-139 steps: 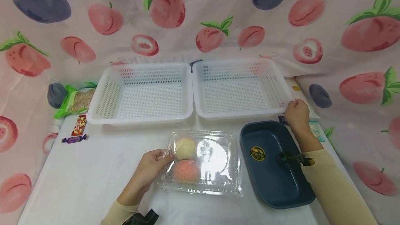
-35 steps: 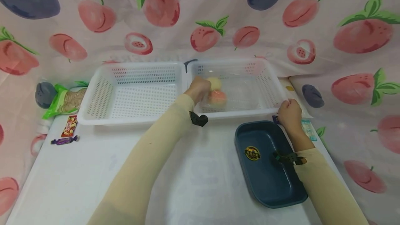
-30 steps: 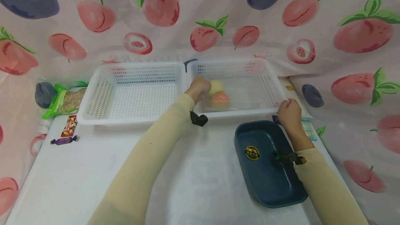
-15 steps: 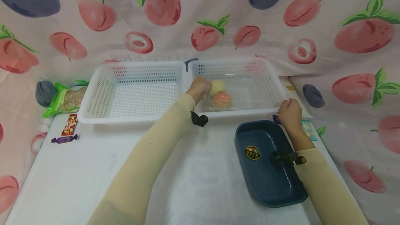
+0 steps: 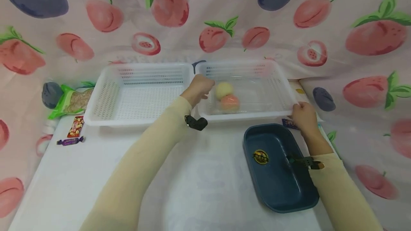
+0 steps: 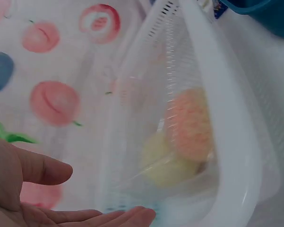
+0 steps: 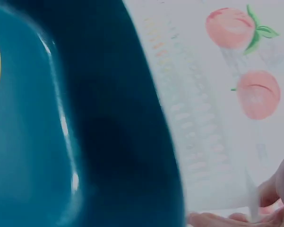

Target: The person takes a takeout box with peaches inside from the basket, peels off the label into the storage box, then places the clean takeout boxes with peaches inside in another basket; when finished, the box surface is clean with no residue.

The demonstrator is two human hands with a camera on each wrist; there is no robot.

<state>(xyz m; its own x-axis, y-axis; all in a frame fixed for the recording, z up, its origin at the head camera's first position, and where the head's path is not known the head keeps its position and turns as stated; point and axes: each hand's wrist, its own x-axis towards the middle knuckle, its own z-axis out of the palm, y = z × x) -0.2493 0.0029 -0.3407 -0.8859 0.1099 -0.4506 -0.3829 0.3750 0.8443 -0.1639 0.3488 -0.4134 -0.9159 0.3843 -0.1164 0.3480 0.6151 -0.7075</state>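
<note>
A clear plastic clamshell box (image 5: 253, 95) lies inside the right white basket (image 5: 247, 117). In it are a pale yellow round item (image 5: 224, 90) and a rough-skinned pinkish-orange one (image 5: 230, 103), side by side at the left end. My left hand (image 5: 199, 87) is over the basket's left rim, apart from the box. Thumb and fingers spread with nothing between them in the left wrist view. At the basket's front right corner my right hand (image 5: 304, 117) grips the rim, thumb and fingers on either side of it in the right wrist view (image 7: 274, 198).
Another white basket (image 5: 138, 122) stands on the left. A dark blue tray (image 5: 279, 188) sits before my right arm. On the left are a green bag (image 5: 75, 101), a red snack packet (image 5: 76, 127) and a purple-wrapped candy (image 5: 71, 141). A dark packet (image 5: 289, 124) lies near my right hand.
My left hand carried the clamshell box from the table into the right basket, then let it go and drew back slightly left. My right hand stays at the basket's corner.
</note>
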